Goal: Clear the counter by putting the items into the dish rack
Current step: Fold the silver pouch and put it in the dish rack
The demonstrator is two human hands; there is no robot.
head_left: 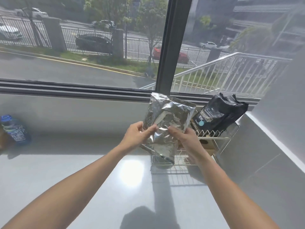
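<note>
A crinkled silver foil bag (166,116) is held upright in the air over the left end of the wire dish rack (219,140). My left hand (137,135) grips its lower left side and my right hand (186,139) grips its lower right side. The bag's bottom edge hangs just above the rack's front wires. A black coffee bag (219,113) leans in the rack's far end, its top crumpled. A blue-capped bottle (14,129) lies tilted on the counter at the far left.
The grey counter (82,162) runs under a wide window with a dark frame post (171,47) behind the rack. A wall (280,121) closes the right side. A brown box-like object (207,144) sits in the rack behind my right hand.
</note>
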